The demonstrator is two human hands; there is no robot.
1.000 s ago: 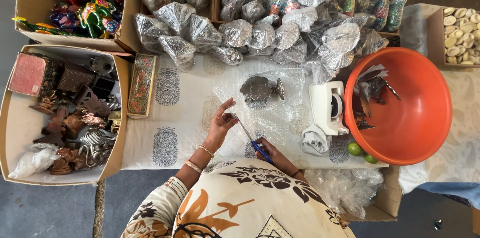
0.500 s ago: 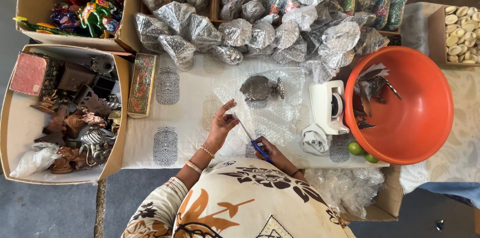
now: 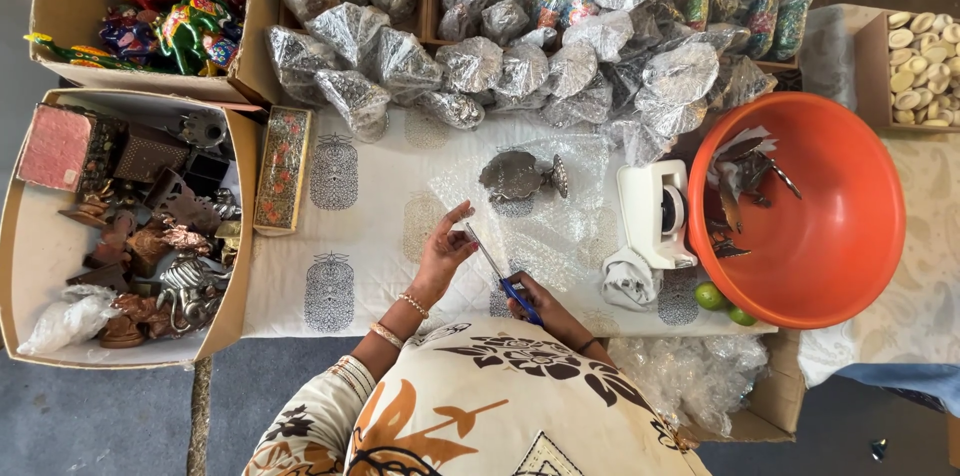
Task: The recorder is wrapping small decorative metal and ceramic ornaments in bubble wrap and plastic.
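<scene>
Blue-handled scissors (image 3: 505, 276) sit in the right hand (image 3: 530, 304), whose fingers are closed round the handles near the desk's front edge, while the blades angle up and to the left toward the left hand (image 3: 445, 254). That hand is spread partly open, thumb and fingertips pinching the edge of a clear bubble-wrap sheet (image 3: 540, 221) that lies flat on the white printed cloth of the desk (image 3: 350, 256). On the far part of the sheet rests a small silver metal ornament (image 3: 520, 176) — apart from both hands. Just to the right stands a white tape dispenser (image 3: 655, 211), touching a large orange basin (image 3: 830, 226) that holds scraps; two green limes (image 3: 722, 302) lie at the basin's near edge. Wrapped bundles in clear film (image 3: 480, 61) crowd the back of the desk — many of them. A cardboard box of small metal figurines (image 3: 130, 236) sits at the left, with a narrow painted box (image 3: 283, 168) beside it.
</scene>
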